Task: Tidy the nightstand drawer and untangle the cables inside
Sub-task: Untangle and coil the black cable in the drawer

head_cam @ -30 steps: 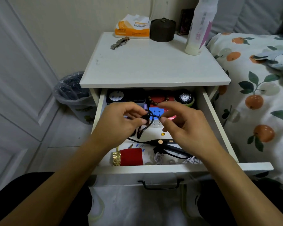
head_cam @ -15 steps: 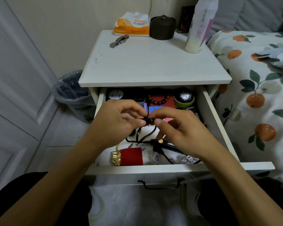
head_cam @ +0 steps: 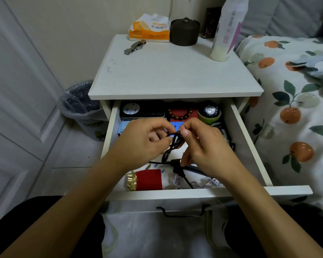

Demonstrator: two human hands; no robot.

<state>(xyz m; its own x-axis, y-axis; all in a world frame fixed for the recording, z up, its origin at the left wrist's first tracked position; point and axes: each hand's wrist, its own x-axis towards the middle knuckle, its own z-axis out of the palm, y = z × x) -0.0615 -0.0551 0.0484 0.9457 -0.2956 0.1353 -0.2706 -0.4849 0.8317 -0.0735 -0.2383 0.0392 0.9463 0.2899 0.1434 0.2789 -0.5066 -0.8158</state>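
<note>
The white nightstand drawer (head_cam: pixel 199 194) stands pulled out below me. Over its middle, my left hand (head_cam: pixel 142 140) and my right hand (head_cam: pixel 203 144) both pinch a looped black cable (head_cam: pixel 172 146) between fingertips. The cable hangs down to a black plug (head_cam: pixel 176 162) lying on the drawer floor. A tangle of white cable (head_cam: pixel 194 182) lies at the front of the drawer, partly under my right wrist. At the front left is a red pouch with a gold end (head_cam: pixel 147 180).
At the drawer's back sit a black box (head_cam: pixel 142 110), wooden beads on a red box (head_cam: pixel 181 114) and a watch on a green stand (head_cam: pixel 210 112). On top stand tissues (head_cam: pixel 150 28), a dark jar (head_cam: pixel 185 32), a bottle (head_cam: pixel 226 30) and a metal watch (head_cam: pixel 134 47). Bin (head_cam: pixel 80 107) left, bed (head_cam: pixel 295 108) right.
Both hands have stayed together over the drawer, working the black cable loop. The right thumb and fingers now pinch the loop's top, and the hanging loops are gathered closer.
</note>
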